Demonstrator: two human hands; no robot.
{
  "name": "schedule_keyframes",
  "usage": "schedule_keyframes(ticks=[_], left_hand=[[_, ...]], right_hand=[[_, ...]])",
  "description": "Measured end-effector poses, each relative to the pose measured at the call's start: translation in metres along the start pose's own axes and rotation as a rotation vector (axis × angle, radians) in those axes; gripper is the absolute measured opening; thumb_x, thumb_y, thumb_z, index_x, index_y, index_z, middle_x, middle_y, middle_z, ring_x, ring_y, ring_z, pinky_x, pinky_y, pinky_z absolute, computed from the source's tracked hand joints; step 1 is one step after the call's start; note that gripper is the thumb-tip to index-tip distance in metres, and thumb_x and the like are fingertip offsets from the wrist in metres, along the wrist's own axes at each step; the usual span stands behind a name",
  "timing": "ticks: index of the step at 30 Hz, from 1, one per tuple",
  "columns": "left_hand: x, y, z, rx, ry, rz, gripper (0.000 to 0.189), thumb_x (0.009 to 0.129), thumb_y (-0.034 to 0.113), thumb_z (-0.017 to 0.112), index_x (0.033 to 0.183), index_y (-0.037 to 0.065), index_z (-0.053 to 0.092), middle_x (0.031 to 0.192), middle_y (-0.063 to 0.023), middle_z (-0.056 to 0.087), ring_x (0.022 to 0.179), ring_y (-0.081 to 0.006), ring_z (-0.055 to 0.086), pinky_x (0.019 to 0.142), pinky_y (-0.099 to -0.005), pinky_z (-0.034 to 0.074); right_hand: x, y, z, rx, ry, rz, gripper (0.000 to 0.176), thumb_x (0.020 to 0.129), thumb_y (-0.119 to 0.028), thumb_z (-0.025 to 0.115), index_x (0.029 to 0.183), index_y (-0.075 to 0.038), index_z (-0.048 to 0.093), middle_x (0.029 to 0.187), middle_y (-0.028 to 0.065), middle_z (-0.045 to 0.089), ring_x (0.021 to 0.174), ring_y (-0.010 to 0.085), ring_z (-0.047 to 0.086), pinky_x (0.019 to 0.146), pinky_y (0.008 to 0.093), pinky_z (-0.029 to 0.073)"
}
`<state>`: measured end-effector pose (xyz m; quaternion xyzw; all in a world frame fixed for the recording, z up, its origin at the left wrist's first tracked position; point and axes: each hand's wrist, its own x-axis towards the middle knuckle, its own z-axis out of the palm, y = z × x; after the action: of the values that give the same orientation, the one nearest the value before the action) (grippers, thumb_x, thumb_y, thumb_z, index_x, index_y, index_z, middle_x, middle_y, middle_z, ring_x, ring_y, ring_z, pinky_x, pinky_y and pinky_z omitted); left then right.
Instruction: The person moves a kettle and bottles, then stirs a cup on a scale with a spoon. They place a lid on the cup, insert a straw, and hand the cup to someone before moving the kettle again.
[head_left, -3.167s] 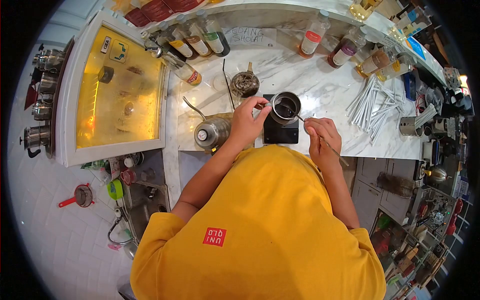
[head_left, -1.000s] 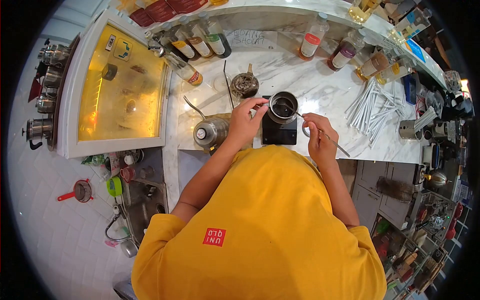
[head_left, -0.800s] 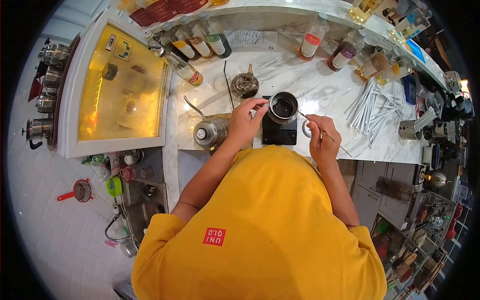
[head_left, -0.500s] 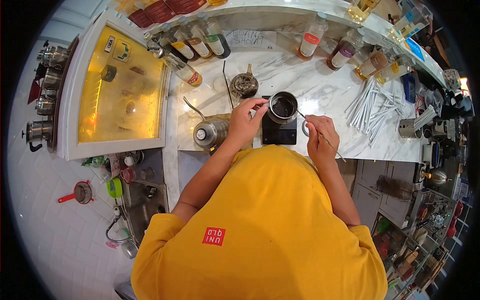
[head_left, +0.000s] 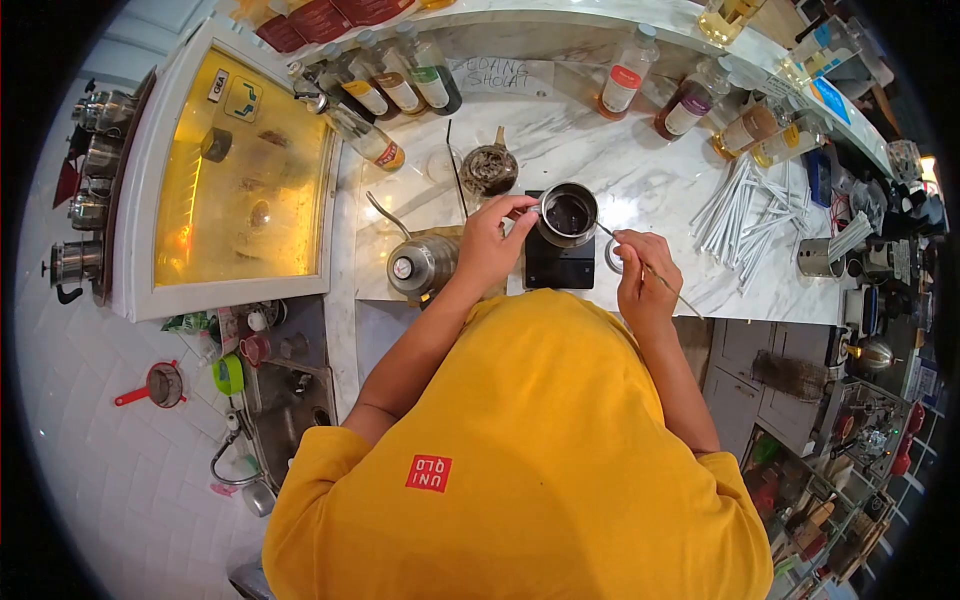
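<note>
Now, left grip [head_left: 490, 245] pinches cup [head_left: 568, 214] — right grip [head_left: 640, 275], stirrer [head_left: 605, 232].

A bright yellow short-sleeved T-shirt [head_left: 540, 440] is worn, filling the lower middle of the frame. A small red square logo [head_left: 429, 473] with white lettering is printed on it, left of centre. The forearms, the left hand [head_left: 487, 247] and the right hand [head_left: 640, 277] are left bare.

Bare table [head_left: 640, 165] lies open far of the metal cup [head_left: 567, 213]. A kettle [head_left: 420, 266] crowds the left, white sticks [head_left: 745, 205] the right, and bottles [head_left: 400, 85] line the far edge.
</note>
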<state>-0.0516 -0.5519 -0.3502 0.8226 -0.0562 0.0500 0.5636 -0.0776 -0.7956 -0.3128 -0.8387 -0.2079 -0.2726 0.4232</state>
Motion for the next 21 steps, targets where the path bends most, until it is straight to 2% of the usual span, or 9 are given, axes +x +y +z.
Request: schedule_keyframes(ticks=[4,15,21], left_hand=[[0.0000,-0.0008,-0.0003,0.002,0.004,0.012,0.020,0.098,0.013,0.069,0.116,0.003,0.072,0.108,-0.0086,0.074,0.092,-0.0174,0.068,0.082,-0.0303,0.053],[-0.0008,0.0012,0.0021,0.015,0.014,0.008,0.020,0.098,0.012,0.070,0.115,0.003,0.072,0.108,-0.0089,0.074,0.092,-0.0178,0.068,0.084,-0.0312,0.053],[0.0005,0.0057,0.0013,0.059,0.005,-0.004,0.019,0.098,0.015,0.069,0.113,0.003,0.072,0.105,-0.0093,0.075,0.091,-0.0198,0.069,0.081,-0.0326,0.053]], right_hand=[[-0.0064,0.0035,0.0000,0.062,0.030,0.055,0.008,0.094,0.003,0.068,0.102,0.000,0.069,0.098,0.0128,0.075,0.084,0.0321,0.068,0.079,0.0372,0.055],[-0.0095,0.0031,0.0012,0.131,-0.036,0.127,0.006,0.097,0.001,0.066,0.103,0.000,0.068,0.101,0.0135,0.075,0.085,0.0312,0.069,0.076,0.0365,0.055],[-0.0087,0.0013,0.0014,0.128,-0.051,0.141,0.007,0.098,-0.001,0.066,0.104,-0.001,0.068,0.102,0.0132,0.075,0.085,0.0299,0.069,0.074,0.0365,0.055]])
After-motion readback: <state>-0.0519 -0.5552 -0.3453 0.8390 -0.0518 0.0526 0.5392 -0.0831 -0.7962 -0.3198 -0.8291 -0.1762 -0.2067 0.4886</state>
